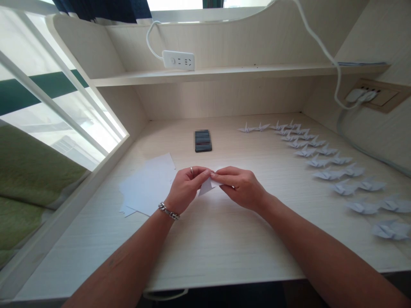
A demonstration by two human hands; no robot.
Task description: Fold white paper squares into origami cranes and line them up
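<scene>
Between my two hands is a small folded piece of white paper [208, 187], held just above the desk. My left hand [188, 184] pinches its left side between thumb and fingers; a ring and a chain bracelet show on this hand and wrist. My right hand [239, 184] grips the paper's right side, with thumb and fingertips meeting the left ones at the top fold. Part of the paper is hidden behind the fingers. A loose stack of white paper sheets [146, 184] lies to the left of my left hand.
Several folded paper cranes [327, 173] stand in rows along the desk's right side. A dark phone [203, 141] lies beyond my hands. A white power strip [178, 60] rests on the shelf [224, 73]; a white cable [316, 36] runs to the wall socket [382, 95].
</scene>
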